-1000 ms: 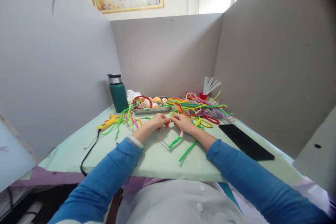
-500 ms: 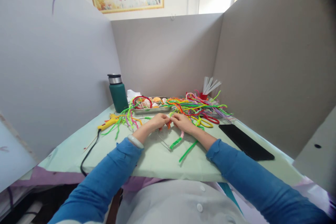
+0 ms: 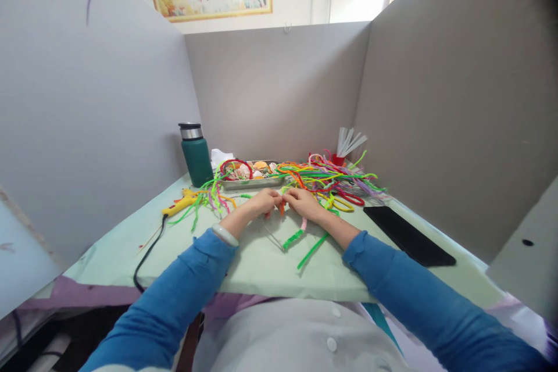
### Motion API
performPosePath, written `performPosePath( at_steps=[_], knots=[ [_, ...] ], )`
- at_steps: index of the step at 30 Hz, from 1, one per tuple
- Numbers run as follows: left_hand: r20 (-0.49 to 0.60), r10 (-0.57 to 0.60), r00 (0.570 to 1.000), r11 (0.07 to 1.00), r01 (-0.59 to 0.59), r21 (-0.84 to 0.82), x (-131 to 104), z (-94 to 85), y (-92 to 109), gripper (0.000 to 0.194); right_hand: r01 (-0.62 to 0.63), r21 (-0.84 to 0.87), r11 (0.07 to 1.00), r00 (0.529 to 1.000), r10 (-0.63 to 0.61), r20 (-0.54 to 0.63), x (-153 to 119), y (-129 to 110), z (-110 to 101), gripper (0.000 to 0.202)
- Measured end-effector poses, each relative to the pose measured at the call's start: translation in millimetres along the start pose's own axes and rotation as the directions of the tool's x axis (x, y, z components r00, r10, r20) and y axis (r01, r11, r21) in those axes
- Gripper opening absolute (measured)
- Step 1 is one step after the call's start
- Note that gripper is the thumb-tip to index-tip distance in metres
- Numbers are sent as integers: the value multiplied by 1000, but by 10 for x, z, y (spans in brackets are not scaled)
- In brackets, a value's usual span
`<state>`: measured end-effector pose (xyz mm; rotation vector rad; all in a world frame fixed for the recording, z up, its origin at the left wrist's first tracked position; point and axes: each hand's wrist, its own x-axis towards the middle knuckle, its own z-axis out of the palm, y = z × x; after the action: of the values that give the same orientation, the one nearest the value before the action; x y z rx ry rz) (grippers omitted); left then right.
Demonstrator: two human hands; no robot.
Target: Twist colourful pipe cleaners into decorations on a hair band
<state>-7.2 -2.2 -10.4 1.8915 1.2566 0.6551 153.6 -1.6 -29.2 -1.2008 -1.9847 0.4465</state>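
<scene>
Over the middle of the table, my left hand and my right hand meet fingertip to fingertip, both closed in a pinch. A short piece of orange pipe cleaner shows between them. Below hangs a thin wire loop, partly wrapped with a green pipe cleaner section and a pink section. My fingers hide the top of this loop. A straight green pipe cleaner lies under my right wrist.
Behind my hands stand a metal tray of shells and a heap of coloured pipe cleaners. To the left are a green bottle and a yellow glue gun with its cord. Yellow-handled scissors and a black slab lie right.
The orange piece between my fingers has shifted slightly, and the wire loop's wrapped part has moved a little to the right. My arms keep their place.
</scene>
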Motion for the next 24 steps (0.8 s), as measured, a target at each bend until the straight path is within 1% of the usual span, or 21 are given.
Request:
performPosePath(
  at_steps=[4,11,20,24],
  knots=[
    [-25,-22,999,1000,22,-5,-4,3,7,35,9,-5,1000,1000,-9,7,0,-8,-3,26],
    [-49,-28,998,1000,28,-5,-4,8,12,36,16,21,1000,1000,-16,21,-11,-37,-13,26],
    [-2,25,1000,999,-25,-32,-9,-3,18,32,25,34,999,1000,-25,12,-13,-18,-6,27],
    [8,9,1000,999,-9,-34,-1,-11,3,32,31,33,999,999,-32,16,-14,-20,-6,27]
  ],
)
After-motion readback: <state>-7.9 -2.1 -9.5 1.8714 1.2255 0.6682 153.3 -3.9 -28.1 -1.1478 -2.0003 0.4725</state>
